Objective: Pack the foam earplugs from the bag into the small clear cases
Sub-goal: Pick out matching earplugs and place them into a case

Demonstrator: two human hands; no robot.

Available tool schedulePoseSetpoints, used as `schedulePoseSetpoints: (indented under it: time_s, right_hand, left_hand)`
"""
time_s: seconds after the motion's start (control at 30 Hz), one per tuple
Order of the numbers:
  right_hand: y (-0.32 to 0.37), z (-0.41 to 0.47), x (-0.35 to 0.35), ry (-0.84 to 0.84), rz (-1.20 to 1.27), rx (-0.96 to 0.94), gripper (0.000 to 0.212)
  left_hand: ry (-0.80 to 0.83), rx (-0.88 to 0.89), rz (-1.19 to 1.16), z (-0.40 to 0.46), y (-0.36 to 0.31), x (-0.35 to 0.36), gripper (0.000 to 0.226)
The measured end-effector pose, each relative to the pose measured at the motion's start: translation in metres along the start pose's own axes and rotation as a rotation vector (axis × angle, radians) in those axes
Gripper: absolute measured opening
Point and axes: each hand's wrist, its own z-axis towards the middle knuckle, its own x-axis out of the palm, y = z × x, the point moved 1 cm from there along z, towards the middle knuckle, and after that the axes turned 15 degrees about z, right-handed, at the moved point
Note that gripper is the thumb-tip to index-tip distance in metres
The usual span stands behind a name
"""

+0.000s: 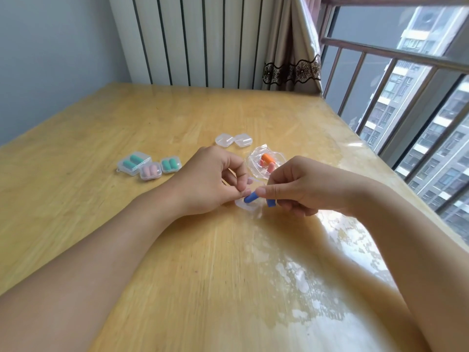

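Observation:
My right hand (302,186) pinches a blue earplug (250,198) and holds its tip over an open clear case (247,205) on the table. A second blue earplug (270,202) sticks out under the same hand's fingers. My left hand (210,179) pinches the raised lid of that case. Just behind lies the clear bag (264,165) with an orange earplug (266,157) and pink ones inside. Three filled cases sit to the left: two with green plugs (134,162) (170,164) and one with pink plugs (150,171).
Two empty clear cases (233,140) lie side by side behind the bag. The wooden table (127,118) has a glossy cover. A radiator (193,39) and a curtain (291,47) stand behind it, and a railed window (406,80) runs along the right edge.

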Motion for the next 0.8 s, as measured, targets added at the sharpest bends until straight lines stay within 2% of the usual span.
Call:
schedulePoseSetpoints:
  time_s: [0.07, 0.17, 0.3, 0.43, 0.5, 0.6, 0.8]
  right_hand:
    - [0.002, -0.003, -0.009, -0.034, 0.119, -0.055, 0.034]
    - [0.005, -0.005, -0.009, -0.023, 0.232, -0.119, 0.026]
    - [0.005, -0.005, 0.004, -0.037, 0.108, -0.17, 0.009]
    - [0.002, -0.003, 0.012, -0.158, -0.101, -0.222, 0.008]
    - [0.003, -0.003, 0.013, -0.193, -0.094, -0.224, 0.012]
    - [0.004, -0.005, 0.014, -0.2, -0.067, -0.197, 0.02]
    - [0.005, -0.006, 0.019, -0.203, -0.101, -0.209, 0.024]
  left_hand:
    - [0.015, 0.009, 0.034, -0.001, -0.001, 0.0, 0.017]
    - [0.012, 0.044, 0.053, -0.003, -0.004, 0.0, 0.021]
    - [0.064, 0.057, 0.08, -0.004, -0.006, -0.001, 0.034]
    - [0.096, 0.003, 0.101, -0.006, -0.008, -0.002, 0.025]
    - [0.13, -0.028, 0.062, -0.007, -0.01, -0.004, 0.019]
    - [0.171, -0.056, 0.061, -0.008, -0.01, -0.005, 0.024]
    - [0.093, -0.07, 0.157, -0.005, -0.007, -0.001, 0.018]
